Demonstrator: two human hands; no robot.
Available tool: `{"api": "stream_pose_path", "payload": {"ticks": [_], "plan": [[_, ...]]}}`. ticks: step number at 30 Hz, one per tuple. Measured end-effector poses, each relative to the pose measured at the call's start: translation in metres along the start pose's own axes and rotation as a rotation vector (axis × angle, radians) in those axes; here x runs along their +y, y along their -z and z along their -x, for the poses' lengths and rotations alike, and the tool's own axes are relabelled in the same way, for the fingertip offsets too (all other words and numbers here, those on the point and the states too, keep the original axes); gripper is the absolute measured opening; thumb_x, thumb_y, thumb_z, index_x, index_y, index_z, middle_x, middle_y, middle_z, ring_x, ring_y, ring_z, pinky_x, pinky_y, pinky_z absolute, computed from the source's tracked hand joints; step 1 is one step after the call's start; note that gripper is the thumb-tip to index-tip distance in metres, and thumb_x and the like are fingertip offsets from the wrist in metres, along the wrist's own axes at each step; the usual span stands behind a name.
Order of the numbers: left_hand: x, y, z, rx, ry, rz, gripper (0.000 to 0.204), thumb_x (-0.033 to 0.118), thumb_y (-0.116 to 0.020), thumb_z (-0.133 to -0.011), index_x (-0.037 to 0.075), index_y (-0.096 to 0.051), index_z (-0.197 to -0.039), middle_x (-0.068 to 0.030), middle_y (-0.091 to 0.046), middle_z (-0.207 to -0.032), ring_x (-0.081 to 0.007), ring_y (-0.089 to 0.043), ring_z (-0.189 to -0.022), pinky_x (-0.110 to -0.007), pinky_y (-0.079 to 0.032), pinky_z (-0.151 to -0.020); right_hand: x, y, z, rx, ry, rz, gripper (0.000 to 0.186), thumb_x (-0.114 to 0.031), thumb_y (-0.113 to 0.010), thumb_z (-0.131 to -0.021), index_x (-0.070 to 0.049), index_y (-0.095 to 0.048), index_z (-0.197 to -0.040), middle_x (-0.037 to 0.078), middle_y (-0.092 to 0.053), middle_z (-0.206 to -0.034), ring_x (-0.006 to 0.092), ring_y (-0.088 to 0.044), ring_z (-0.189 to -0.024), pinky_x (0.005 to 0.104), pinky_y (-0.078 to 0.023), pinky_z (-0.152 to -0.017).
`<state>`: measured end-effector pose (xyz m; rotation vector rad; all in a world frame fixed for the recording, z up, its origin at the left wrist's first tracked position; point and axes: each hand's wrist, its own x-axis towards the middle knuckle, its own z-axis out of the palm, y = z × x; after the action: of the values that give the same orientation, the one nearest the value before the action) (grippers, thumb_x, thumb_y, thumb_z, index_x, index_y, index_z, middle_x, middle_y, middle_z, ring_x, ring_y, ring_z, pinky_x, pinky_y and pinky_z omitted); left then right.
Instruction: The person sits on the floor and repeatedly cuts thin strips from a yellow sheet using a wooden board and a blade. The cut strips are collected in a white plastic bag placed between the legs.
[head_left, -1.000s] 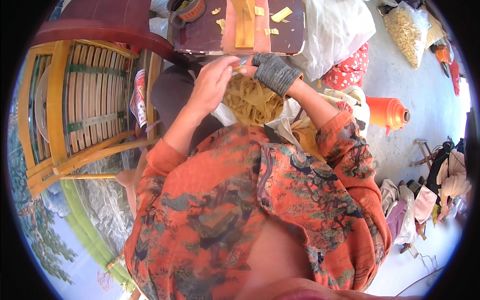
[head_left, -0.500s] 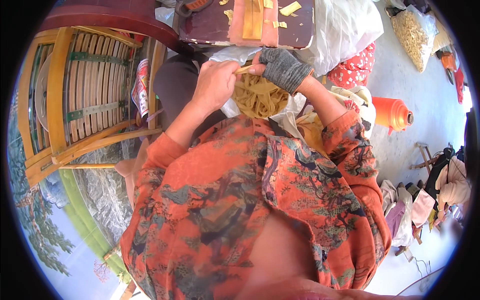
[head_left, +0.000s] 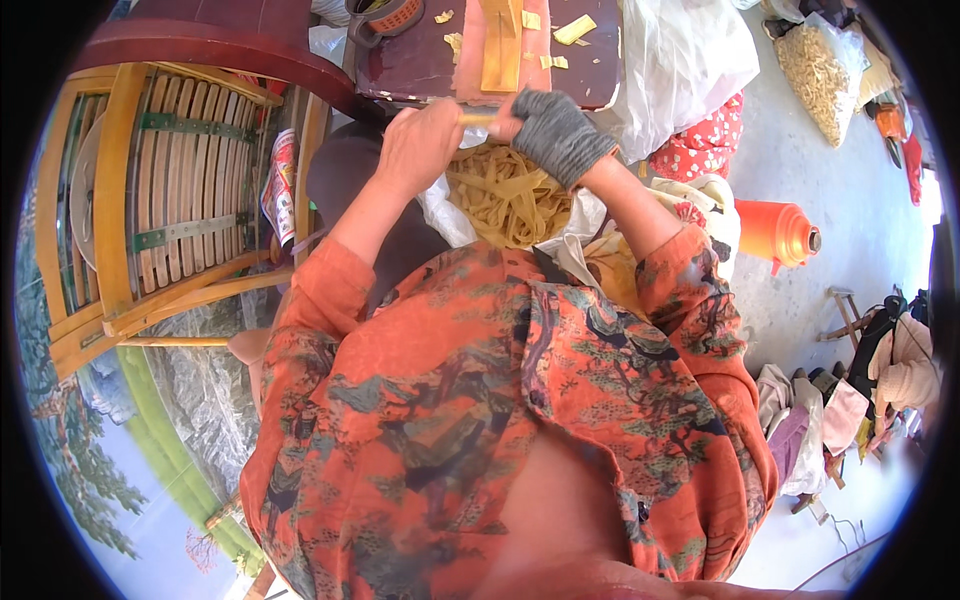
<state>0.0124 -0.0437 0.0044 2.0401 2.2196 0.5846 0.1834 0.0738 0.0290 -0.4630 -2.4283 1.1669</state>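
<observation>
A pale yellow strip is stretched between my two hands just at the near edge of the dark red table. My left hand is bare and its fingers are closed round the strip's left end. On my right hand is a grey fingerless knitted glove; its fingers close on the other end. Directly beneath them, a heap of similar yellow strips lies in a white plastic bag. Beyond my hands, a wooden block stands upright on a pink cloth on the table.
Yellow scraps and a grey-and-orange cup-like thing lie on the table. A slatted wooden chair stands left. To the right are a large white plastic bag, an orange thermos and a bag of pale pieces.
Both hands have moved forward, up to the table's edge, with the strip still between them. More of the strip heap shows below them.
</observation>
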Motion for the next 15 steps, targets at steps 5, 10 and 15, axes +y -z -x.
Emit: {"api": "stream_pose_path", "payload": {"ticks": [5,10,15], "plan": [[0.009,-0.008,-0.033,0.212,0.079,0.444,0.013,0.014,-0.051,-0.088,0.005,-0.048,-0.097,-0.0164,-0.056,-0.092,-0.0372,-0.056,-0.083,-0.043,-0.045,-0.065,0.042,0.011,-0.021,0.052,-0.032,0.461,0.028,-0.035,-0.058,-0.082,-0.009,-0.066,-0.085,0.011,-0.061,-0.079,0.0287,-0.06,-0.076,0.0374,-0.047,-0.069],[0.004,-0.02,-0.054,0.376,0.029,0.458,0.014,0.013,-0.051,-0.091,0.004,-0.053,-0.102,-0.0094,-0.055,-0.082,-0.0226,-0.055,-0.072,-0.031,-0.045,-0.065,0.063,0.01,-0.038,0.046,-0.131,0.419,0.031,-0.038,-0.053,-0.086,-0.011,-0.066,-0.091,0.014,-0.061,-0.084,0.0309,-0.061,-0.079,0.0403,-0.048,-0.071],[-0.016,-0.033,-0.065,0.274,0.203,0.813,0.014,0.016,-0.054,-0.091,0.004,-0.058,-0.098,0.0016,-0.055,-0.076,-0.0051,-0.047,-0.064,-0.023,-0.042,-0.056,0.078,0.006,-0.048,0.1,0.023,0.676,0.034,-0.039,-0.049,-0.088,-0.01,-0.065,-0.094,0.016,-0.061,-0.085,0.0318,-0.061,-0.082,0.0409,-0.047,-0.072]]}}
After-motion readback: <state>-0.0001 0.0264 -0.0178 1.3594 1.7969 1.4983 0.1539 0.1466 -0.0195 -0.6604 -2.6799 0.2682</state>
